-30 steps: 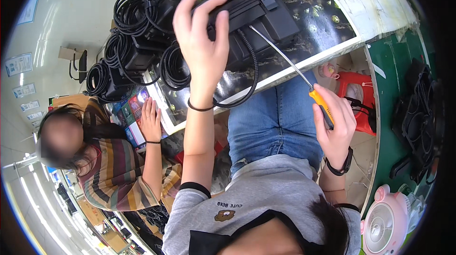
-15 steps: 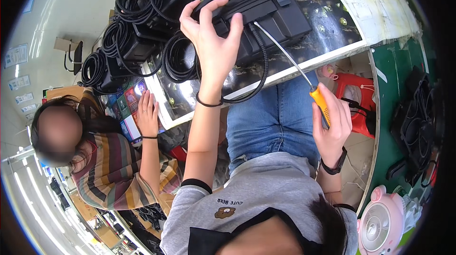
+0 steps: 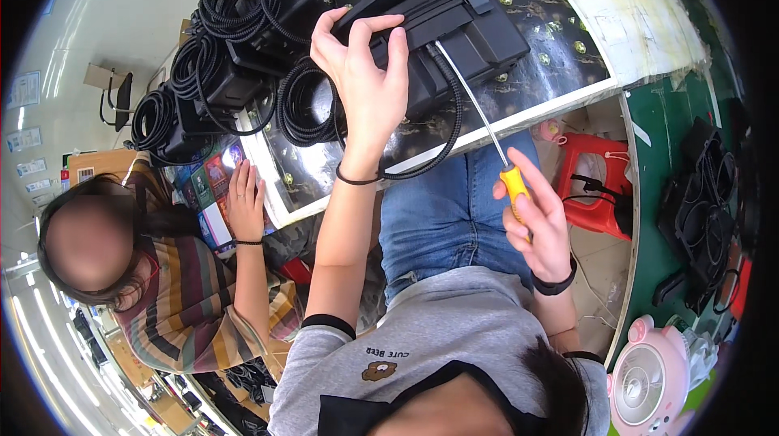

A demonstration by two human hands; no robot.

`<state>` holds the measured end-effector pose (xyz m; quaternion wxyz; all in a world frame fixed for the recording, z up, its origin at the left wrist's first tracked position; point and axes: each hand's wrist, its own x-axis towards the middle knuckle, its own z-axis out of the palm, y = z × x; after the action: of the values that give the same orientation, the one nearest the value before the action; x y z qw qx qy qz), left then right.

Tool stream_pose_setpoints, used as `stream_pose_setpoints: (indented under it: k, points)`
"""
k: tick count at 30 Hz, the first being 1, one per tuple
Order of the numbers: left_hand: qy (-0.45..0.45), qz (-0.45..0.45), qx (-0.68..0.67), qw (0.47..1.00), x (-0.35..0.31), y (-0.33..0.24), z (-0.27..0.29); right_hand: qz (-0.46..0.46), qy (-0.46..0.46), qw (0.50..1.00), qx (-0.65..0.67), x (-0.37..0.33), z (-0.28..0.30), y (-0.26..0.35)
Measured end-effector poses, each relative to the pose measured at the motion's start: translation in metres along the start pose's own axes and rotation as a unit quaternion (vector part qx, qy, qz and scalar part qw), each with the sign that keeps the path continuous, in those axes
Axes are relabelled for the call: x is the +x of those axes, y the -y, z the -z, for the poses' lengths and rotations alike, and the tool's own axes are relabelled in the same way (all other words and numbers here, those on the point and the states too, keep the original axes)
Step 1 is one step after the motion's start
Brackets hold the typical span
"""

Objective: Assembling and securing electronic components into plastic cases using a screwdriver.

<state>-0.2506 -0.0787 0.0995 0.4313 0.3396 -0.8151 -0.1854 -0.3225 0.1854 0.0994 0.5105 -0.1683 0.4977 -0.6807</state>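
Observation:
A black plastic case (image 3: pixel 487 38) with latches and a raised lid-like part lies on the table. My left hand (image 3: pixel 369 79) grips its left end, fingers bent over the top and thumb on the near side. Its fingertips partly hide that end. A ribbed black cable (image 3: pixel 456 115) leaves the case's near side and loops back beneath my left wrist. My right hand (image 3: pixel 540 221) holds a screwdriver (image 3: pixel 515 191) by its yellow handle, index finger stretched out along it. The metal shaft slants up to the left, and its tip meets the case beside the cable's entry; a screw there cannot be made out.
More black cases with coiled cables (image 3: pixel 235 2) crowd the table's left side. A co-worker (image 3: pixel 191 282) sits at the left, one hand resting near the table corner. On the right are a red stool (image 3: pixel 596 184), a green surface (image 3: pixel 657 192) with black parts, and a pink fan (image 3: pixel 649 383).
My right hand has moved left and its fingers have shifted on the handle, so the screwdriver stands steeper. The tip stays by the cable entry. My left hand keeps its hold.

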Motion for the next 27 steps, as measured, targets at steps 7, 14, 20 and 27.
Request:
stream_pose_setpoints:
  k: [7, 14, 20, 27]
  points:
    - [-0.052, 0.034, -0.021, 0.998, -0.005, -0.004, -0.003, 0.039, -0.025, 0.978, -0.204, -0.007, -0.003, 0.018]
    - [-0.075, 0.017, -0.02, 0.997, -0.007, -0.005, -0.005, 0.234, -0.083, 0.8, -0.546, -0.008, -0.031, 0.007]
    - [-0.07, 0.001, 0.0, 0.998, -0.009, -0.006, -0.002, 0.319, -0.119, 0.667, -0.663, -0.003, -0.029, -0.01]
    - [-0.048, -0.038, 0.016, 0.998, -0.007, -0.006, 0.0, 0.321, -0.041, 0.793, -0.516, 0.005, -0.014, -0.02]
